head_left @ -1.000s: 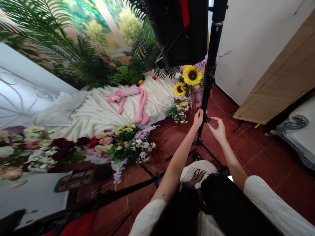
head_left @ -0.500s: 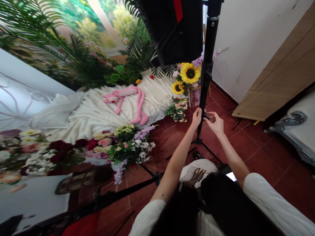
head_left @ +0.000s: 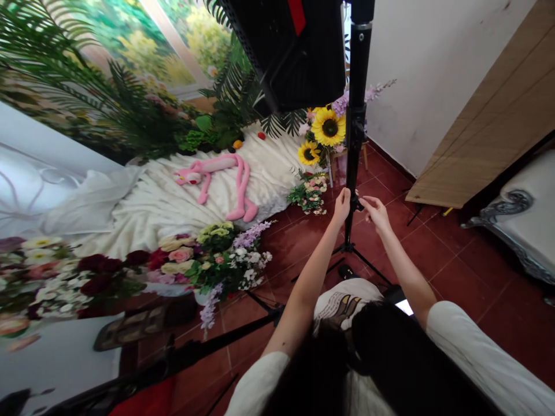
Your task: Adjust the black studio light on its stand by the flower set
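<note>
A black light stand (head_left: 357, 72) rises in front of me, with a bulky black lamp head (head_left: 303, 66) at its top. My left hand (head_left: 342, 205) is wrapped round the pole's lower section, its fingertips partly hidden behind the tube. Just right of the pole, a dark clamp knob (head_left: 358, 205) sticks out at the same height. Beside that knob is my right hand (head_left: 376, 215), its fingers apart and pointing toward it, with nothing seen in them. The stand's spread legs (head_left: 348, 248) rest on the floor below.
Red tiles (head_left: 437, 248) cover the floor. At left, a pink plush toy (head_left: 221, 164) lies on a white fur cover (head_left: 151, 202), with artificial flowers (head_left: 182, 254) in front. Another black stand pole (head_left: 195, 349) slants at lower left. A wooden panel (head_left: 472, 121) leans right, near an ornate white seat (head_left: 526, 214).
My right hand's fingers have come away from the clamp knob, opening a small gap. My left hand stays on the pole. The whole view has shifted slightly.
</note>
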Tool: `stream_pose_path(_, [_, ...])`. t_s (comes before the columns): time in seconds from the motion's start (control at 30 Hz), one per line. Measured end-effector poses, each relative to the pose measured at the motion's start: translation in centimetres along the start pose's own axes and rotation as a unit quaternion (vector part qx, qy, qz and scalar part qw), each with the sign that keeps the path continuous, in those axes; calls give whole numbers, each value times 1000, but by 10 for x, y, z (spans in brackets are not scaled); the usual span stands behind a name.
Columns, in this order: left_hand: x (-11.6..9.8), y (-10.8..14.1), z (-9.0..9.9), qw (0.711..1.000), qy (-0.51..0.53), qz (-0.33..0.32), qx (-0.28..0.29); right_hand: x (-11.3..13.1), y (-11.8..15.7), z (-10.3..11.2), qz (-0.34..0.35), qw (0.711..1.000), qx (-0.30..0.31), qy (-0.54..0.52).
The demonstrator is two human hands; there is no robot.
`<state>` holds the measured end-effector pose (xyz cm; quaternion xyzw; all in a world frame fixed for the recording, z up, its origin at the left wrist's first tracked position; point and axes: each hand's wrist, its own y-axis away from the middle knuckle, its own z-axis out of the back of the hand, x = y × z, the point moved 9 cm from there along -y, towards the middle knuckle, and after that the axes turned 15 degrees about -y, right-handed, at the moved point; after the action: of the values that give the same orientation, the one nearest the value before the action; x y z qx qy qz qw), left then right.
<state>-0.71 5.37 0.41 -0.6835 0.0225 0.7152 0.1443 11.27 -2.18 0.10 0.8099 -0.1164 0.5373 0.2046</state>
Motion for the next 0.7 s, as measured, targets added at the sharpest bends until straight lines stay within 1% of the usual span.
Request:
stream_pose_path(0.13, [-5, 4, 5, 999, -38, 15, -3, -18, 17, 3, 10, 997, -46, -65])
stream_pose_path(0.2, [-2, 9, 15, 997, -67, 21, -10, -29, 27, 2, -3, 995, -49, -88])
stream_pose_path(0.23, [1, 13, 20, 997, -79, 21, -7, -34, 31, 0, -17, 995, -40, -92])
stream_pose_path(0.3, [16, 26, 32, 995, -89, 35, 26, -43, 40, -8, -57, 995, -7, -82])
stream_pose_path(0.33, [29, 36, 38, 993, -88, 55, 52, -48, 45, -13, -81, 994, 15, -72])
stream_pose_path(0.4, [62, 66, 55, 983, -77, 126, 107, -57, 53, -23, -126, 989, 57, -49])
stream_pose_path(0.47, [96, 107, 81, 971, -67, 190, 130, -65, 59, -34, -160, 983, 90, -26])
stream_pose_path(0.5, [112, 129, 97, 964, -66, 222, 128, -70, 62, -40, -173, 979, 106, -14])
stream_pose_path(0.57, [141, 178, 142, 953, -86, 283, 69, -80, 66, -54, -192, 971, 140, 10])
stream_pose_path(0.6, [153, 204, 167, 944, -99, 315, 27, -86, 68, -62, -199, 967, 159, 21])
stream_pose_path(0.63, [161, 230, 193, 937, -110, 331, -20, -91, 70, -71, -205, 962, 177, 30])
stream_pose_path(0.67, [166, 258, 219, 926, -119, 351, -71, -97, 72, -81, -211, 957, 196, 38])
stream_pose_path(0.7, [170, 286, 242, 912, -127, 375, -110, -102, 75, -91, -217, 951, 215, 47])
